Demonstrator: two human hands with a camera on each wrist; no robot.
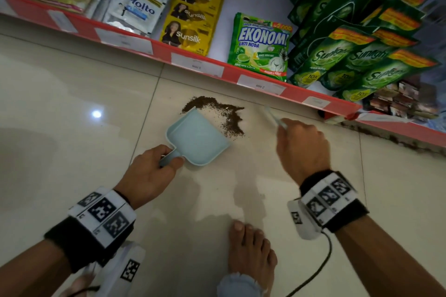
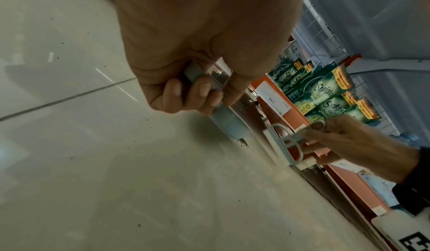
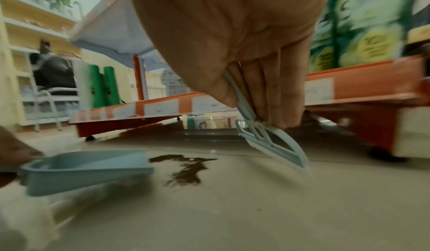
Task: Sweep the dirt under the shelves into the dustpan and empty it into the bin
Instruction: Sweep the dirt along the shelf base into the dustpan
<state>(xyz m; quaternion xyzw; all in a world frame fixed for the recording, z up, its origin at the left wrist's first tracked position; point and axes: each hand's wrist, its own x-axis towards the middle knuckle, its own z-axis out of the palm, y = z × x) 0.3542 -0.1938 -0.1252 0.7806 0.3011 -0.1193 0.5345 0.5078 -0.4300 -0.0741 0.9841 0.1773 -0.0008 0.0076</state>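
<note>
A streak of dark brown dirt (image 1: 222, 113) lies on the cream floor tiles just in front of the red shelf edge (image 1: 198, 67). A pale blue dustpan (image 1: 198, 137) rests on the floor with its open lip at the dirt's left end. My left hand (image 1: 154, 166) grips the dustpan's short handle (image 2: 197, 76). My right hand (image 1: 301, 144) holds a small pale blue hand brush (image 3: 272, 144), tilted low over the floor just right of the dirt (image 3: 186, 168). The brush is blurred in the head view. The dustpan (image 3: 86, 168) looks empty inside.
The bottom shelf holds Sunsilk sachets (image 1: 190, 21), an Ekonomi pouch (image 1: 260, 43) and Sunlight pouches (image 1: 350, 55). More dirt lines the floor under the shelf at the right (image 1: 398, 137). My bare foot (image 1: 251, 248) stands behind the hands. A black bag (image 3: 53, 74) stands far off.
</note>
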